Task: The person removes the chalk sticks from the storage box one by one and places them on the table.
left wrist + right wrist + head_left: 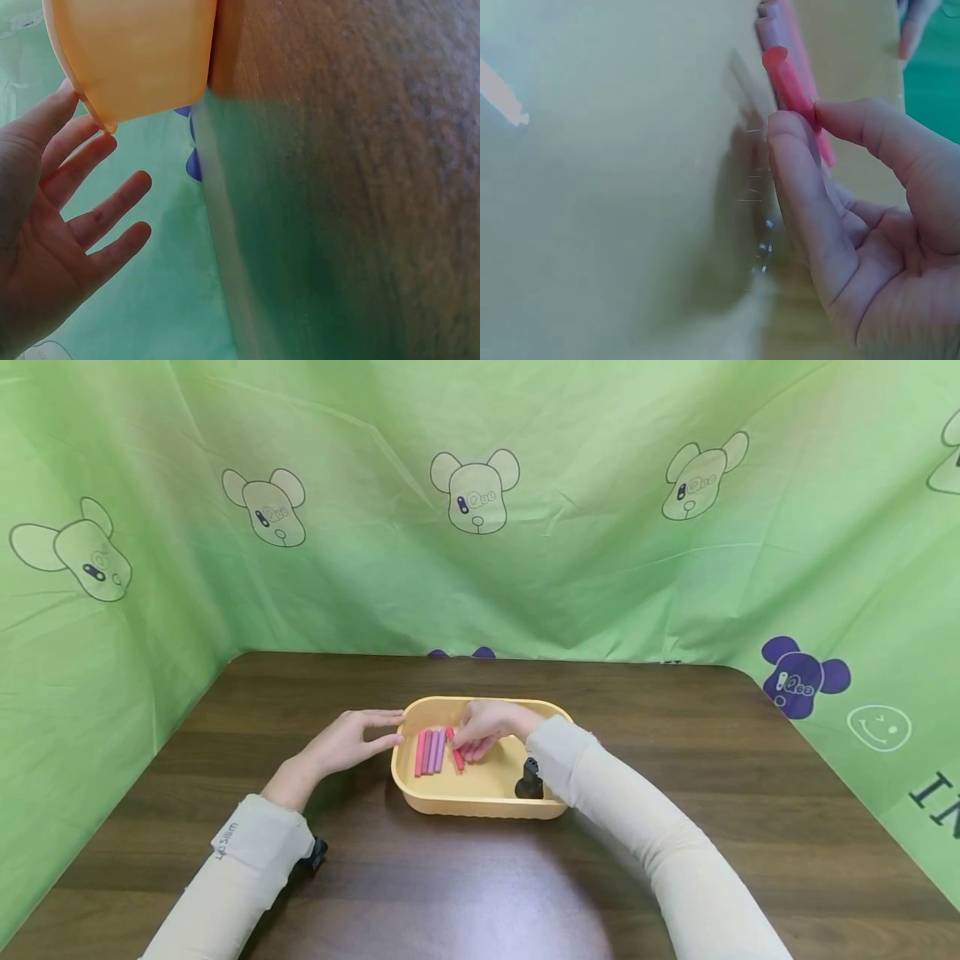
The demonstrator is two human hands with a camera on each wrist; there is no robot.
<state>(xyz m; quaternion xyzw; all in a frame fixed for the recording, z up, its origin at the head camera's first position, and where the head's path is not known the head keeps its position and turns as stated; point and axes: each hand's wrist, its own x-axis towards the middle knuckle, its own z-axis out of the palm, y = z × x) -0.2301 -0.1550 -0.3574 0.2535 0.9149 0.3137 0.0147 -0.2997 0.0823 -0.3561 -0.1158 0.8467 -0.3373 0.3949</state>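
Observation:
A yellow plastic tub (pixel 480 807) stands on the table. Over its inside, my right hand (pixel 487 727) pinches a red round stick (pixel 789 82) between thumb and index finger, the other fingers curling in below. Left of that stick, a row of several slim sticks (pixel 429 752) in red, pink and purple lies side by side on the tub's floor. My left hand (pixel 337 747) is at the tub's left end, its fingers loosely extended and spread. In the left wrist view, the thumb and a fingertip touch the tub's rim (pixel 64 60).
The dark wooden table (pixel 450 877) reaches back to a green printed cloth (pixel 360 593), which hangs behind it and at both sides. A black device (pixel 529 779) at my right wrist overlaps the tub's right part; another black device (pixel 317 853) sits at the left wrist.

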